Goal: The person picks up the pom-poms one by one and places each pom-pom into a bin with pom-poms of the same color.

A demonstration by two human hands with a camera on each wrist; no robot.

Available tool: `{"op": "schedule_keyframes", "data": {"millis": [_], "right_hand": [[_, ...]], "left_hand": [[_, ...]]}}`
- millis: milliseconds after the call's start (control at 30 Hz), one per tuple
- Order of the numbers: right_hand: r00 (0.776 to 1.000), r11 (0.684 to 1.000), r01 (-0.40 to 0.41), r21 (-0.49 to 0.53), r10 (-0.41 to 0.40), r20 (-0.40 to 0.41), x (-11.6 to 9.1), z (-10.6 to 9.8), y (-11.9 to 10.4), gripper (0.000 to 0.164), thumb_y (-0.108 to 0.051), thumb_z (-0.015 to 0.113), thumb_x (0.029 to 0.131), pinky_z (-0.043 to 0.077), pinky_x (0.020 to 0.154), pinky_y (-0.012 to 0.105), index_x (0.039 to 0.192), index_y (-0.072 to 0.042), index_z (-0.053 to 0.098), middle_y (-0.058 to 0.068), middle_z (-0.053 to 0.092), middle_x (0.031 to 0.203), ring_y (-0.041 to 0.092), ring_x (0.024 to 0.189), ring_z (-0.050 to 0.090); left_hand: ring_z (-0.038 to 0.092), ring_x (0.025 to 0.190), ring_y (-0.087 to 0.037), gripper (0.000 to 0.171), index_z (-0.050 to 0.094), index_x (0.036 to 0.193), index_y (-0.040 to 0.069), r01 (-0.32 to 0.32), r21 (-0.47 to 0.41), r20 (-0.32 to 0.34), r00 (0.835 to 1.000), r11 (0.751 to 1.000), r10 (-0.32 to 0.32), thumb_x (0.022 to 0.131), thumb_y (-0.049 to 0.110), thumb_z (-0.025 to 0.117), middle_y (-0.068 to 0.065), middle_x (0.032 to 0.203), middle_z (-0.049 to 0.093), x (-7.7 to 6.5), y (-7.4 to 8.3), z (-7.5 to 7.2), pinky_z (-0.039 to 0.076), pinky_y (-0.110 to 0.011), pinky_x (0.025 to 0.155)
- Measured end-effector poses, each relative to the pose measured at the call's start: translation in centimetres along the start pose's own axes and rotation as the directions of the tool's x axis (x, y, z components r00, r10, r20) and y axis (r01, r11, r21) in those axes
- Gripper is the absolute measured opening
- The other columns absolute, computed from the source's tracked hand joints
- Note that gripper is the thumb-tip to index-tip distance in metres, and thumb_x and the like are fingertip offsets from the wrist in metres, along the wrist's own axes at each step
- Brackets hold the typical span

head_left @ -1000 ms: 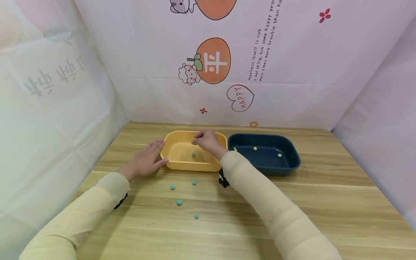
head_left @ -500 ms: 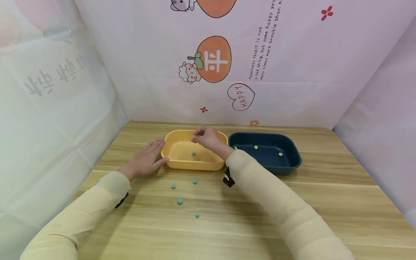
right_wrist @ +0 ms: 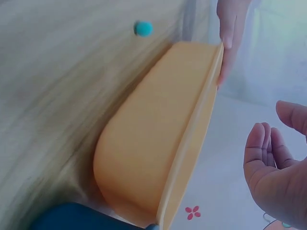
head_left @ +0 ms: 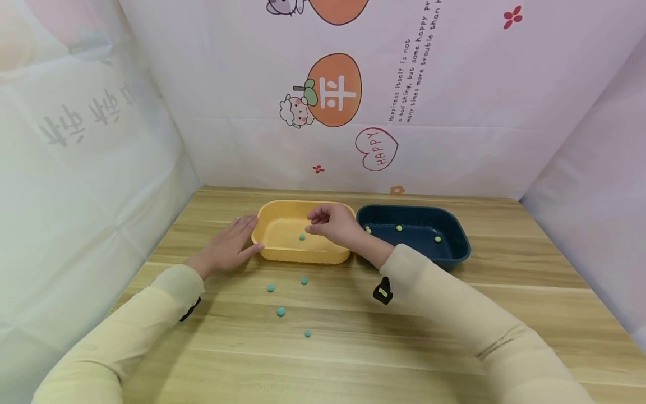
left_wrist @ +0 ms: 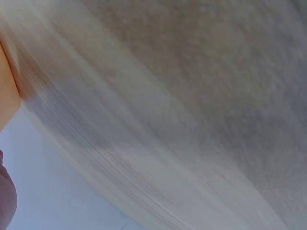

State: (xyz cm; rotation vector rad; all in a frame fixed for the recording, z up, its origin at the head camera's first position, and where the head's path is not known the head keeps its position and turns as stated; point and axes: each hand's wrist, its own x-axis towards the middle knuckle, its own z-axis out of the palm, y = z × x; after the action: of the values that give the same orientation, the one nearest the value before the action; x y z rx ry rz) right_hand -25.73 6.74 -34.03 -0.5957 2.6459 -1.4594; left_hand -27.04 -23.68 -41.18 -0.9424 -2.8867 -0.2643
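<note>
In the head view, a yellow rectangular tub [head_left: 303,256] holds one small teal ball [head_left: 301,237]. My left hand [head_left: 227,245] lies at the tub's left end, its fingers extended along the rim and the thumb at the front corner. Above the tub's right side hovers my right hand [head_left: 334,224]. The right wrist view shows this right hand [right_wrist: 276,163] with loosely bent fingers, the thumb apart from them and nothing between. Several more teal balls, one of them a larger ball [head_left: 281,311], lie on the wooden table before the tub.
A dark blue tub [head_left: 414,264] stands just right of the yellow one, with several pale yellow-green balls such as one ball [head_left: 437,239] inside. A printed white cloth [head_left: 242,151] hangs behind the wooden table [head_left: 227,359], and cloth also hangs at both sides.
My right hand has shifted slightly right and its forearm has swung to the right, over the front of the dark blue tub. The left hand stays at the yellow tub's end.
</note>
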Motion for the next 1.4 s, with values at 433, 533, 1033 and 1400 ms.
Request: {"op": "schedule_keyframes", "data": {"millis": [433,533,1033,1400], "right_hand": [[0.983,0.99,0.073,0.117,-0.092,0.162,-4.2,0.6,0.8,0.021,-0.006,0.075,0.085,0.05,0.068,0.025,0.103,0.0,0.067,0.006,0.063,0.089,0.019,0.079,0.057],[0.973,0.988,0.059,0.142,-0.089,0.213,-4.9,1.1,1.1,0.023,-0.007,0.076,0.085,0.051,0.071,0.026,0.105,0.0,0.066,0.009,0.063,0.093,0.018,0.081,0.057],[0.897,0.98,0.112,0.166,-0.172,0.407,-7.4,3.7,1.9,0.025,0.004,0.073,0.083,0.053,0.076,0.026,0.106,0.008,0.063,0.021,0.062,0.099,0.013,0.082,0.06],[0.858,0.993,0.093,0.077,-0.119,0.5,-8.7,5.2,2.4,0.023,0.001,0.078,0.079,0.051,0.071,0.022,0.098,0.001,0.066,0.011,0.065,0.089,0.012,0.078,0.058]], "left_hand": [[0.015,0.145,-0.034,0.079,0.017,0.151,-0.008,0.013,-0.017,0.013,1.0,1.0,-0.013,0.102,0.05,0.038,-0.023,0.156,0.02,0.0,0.1,-0.1,0.007,-0.044,0.118],[0.015,0.145,-0.034,0.079,0.017,0.151,-0.008,0.01,-0.011,0.015,1.0,1.0,-0.01,0.103,0.05,0.038,-0.024,0.156,0.02,0.0,0.1,-0.1,0.007,-0.044,0.118],[0.015,0.145,-0.035,0.079,0.017,0.151,-0.008,0.009,-0.009,0.013,1.0,1.0,-0.009,0.103,0.051,0.037,-0.024,0.156,0.02,0.1,0.1,-0.1,0.007,-0.044,0.118],[0.016,0.145,-0.034,0.078,0.017,0.151,-0.008,0.006,-0.004,0.009,1.0,1.0,-0.006,0.103,0.049,0.04,-0.024,0.156,0.021,0.0,0.0,0.0,0.007,-0.044,0.118]]}}
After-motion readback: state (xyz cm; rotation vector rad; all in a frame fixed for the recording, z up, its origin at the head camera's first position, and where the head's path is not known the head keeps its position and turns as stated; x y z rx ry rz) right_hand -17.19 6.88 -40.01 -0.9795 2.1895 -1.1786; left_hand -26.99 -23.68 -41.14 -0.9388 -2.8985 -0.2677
